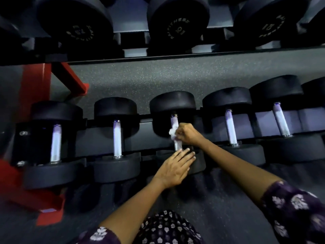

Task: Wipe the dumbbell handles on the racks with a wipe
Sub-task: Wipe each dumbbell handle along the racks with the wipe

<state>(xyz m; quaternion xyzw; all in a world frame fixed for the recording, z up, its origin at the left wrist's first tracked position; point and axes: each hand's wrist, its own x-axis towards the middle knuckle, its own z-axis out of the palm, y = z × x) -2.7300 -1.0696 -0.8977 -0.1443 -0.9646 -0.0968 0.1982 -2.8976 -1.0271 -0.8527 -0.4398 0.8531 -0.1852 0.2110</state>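
Several black dumbbells with silver handles lie side by side on the lower rack. My right hand [187, 135] grips a crumpled white wipe [173, 133] against the handle [174, 121] of the middle dumbbell. My left hand [175, 167] rests with straight fingers on that dumbbell's near head [198, 164]. The neighbouring handles stand to the left [117, 138] and right [231, 126], both bare.
An upper rack shelf [175, 55] carries larger black dumbbells [177, 23] overhead. A red rack frame [35, 88] rises at the left, with its red foot [49, 213] on the dark speckled floor [158, 76].
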